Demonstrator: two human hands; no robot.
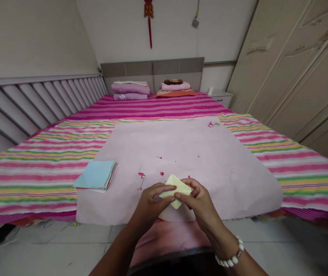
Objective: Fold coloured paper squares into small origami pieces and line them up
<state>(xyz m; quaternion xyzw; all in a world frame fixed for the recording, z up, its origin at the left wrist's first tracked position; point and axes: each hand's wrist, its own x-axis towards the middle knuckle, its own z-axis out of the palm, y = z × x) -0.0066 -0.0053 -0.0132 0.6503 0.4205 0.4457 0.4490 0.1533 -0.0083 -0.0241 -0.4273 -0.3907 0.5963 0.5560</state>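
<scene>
A pale yellow sheet of origami paper [175, 184], folded into a small pointed shape, is held up between both hands over the near edge of the large pale sheet [210, 153]. My left hand [154, 199] pinches its left side, thumb and index finger on the paper. On the other side, my right hand [196, 195] grips it with the thumb on the front and the fingers behind. Part of the paper is hidden by the fingers. Left of the hands lies a stack of coloured paper [96, 174] with a light blue sheet on top.
The pale sheet has small red marks [141, 174] on it. Small folded paper pieces [211, 124] sit at its far right corner. The striped bed [51, 153] surrounds it, with folded bedding [131, 90] by the headboard [135, 69]. A railing [37, 92] runs along the left, a wardrobe [296, 76] along the right.
</scene>
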